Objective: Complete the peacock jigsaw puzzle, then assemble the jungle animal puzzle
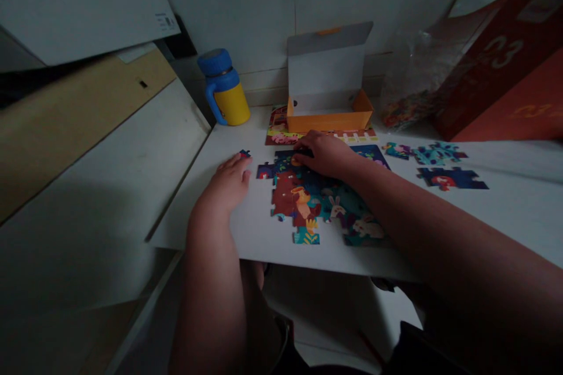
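My left hand [231, 183] lies on the white table with its fingers stretched out flat. Its fingertips touch a small dark blue puzzle piece [244, 153], partly covered. At the top edge of the partly joined jigsaw puzzle [285, 193], my right hand [323, 154] has its thumb and curved fingers around a dark puzzle piece, mostly hidden beneath them. A brown bear, a yellow figure and white rabbits show on the joined part. My right forearm covers some of its right side. A dark piece with a red patch [264, 171] sits at the left edge.
An open orange box [329, 123] stands on a picture sheet [281, 139] by the wall. Left of it is a blue-yellow bottle [225, 91]. Joined pieces [440, 154] lie at right, before a clear bag [407, 105] and a red box [505, 82]. Boxes [88, 146] border the left.
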